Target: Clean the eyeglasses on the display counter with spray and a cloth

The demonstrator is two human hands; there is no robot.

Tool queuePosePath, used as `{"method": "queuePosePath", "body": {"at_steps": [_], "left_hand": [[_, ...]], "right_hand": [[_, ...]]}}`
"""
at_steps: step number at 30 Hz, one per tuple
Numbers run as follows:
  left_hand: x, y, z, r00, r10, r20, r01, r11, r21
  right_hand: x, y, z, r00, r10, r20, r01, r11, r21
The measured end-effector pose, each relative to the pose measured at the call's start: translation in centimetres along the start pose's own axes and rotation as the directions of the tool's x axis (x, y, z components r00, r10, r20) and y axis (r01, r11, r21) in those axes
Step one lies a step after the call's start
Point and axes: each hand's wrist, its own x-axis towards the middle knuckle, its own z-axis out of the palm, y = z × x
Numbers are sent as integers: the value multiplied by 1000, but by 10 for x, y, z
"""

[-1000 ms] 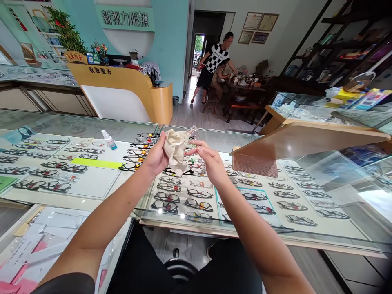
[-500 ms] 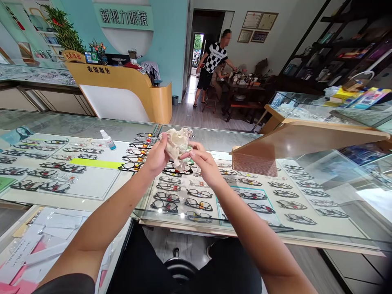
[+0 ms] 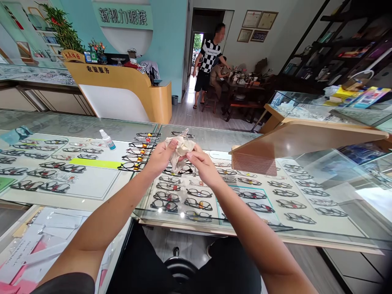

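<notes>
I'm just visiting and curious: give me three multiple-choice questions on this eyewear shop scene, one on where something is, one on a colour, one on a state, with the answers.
1. Where does the small spray bottle stand?
A. on the glass counter, left of the hands
B. on the floor
C. on the dark shelves

2. What colour is the cloth?
A. blue
B. beige
C. black

3. How is the cloth held?
A. lying flat on the counter
B. bunched between both hands
C. hanging from one hand

Answers: 1 A, it stands on the glass counter over the rows of frames. 2 B, it shows pale beige. 3 B, the left hand and right hand both pinch it above the counter.
</notes>
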Motion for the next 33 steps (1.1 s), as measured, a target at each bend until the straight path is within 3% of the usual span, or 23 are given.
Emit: {"method": "queuePosePath", "body": {"at_steps": [5,10,19,25,28,30,33], "left_hand": [[0,8,-7,994,7,107,-10,999,32],[0,17,-8,991,15,134,-26,996,82],[-6,13,0,993,115,-36,-105,971,214],[-11,7,7,991,102,-84,-90,986,138],[-10,5,7,973,185,-137,-160,971,177],[-7,4,4,973,192,-131,-167,969,182],[-4,5,-3,995,101,-14,-99,989,107]], "right_hand": [[2,-1,-4,1000,22,22,-23,997,68],[3,-1,-9,998,60,-3,-59,995,80],[4,1,-2,995,51,88,-57,996,72],[2,-5,2,986,9,167,-20,998,64],[2,-7,2,987,3,163,-12,998,54],[2,-7,0,989,4,145,-13,998,63],[3,-8,-4,993,17,120,-28,995,91]]}}
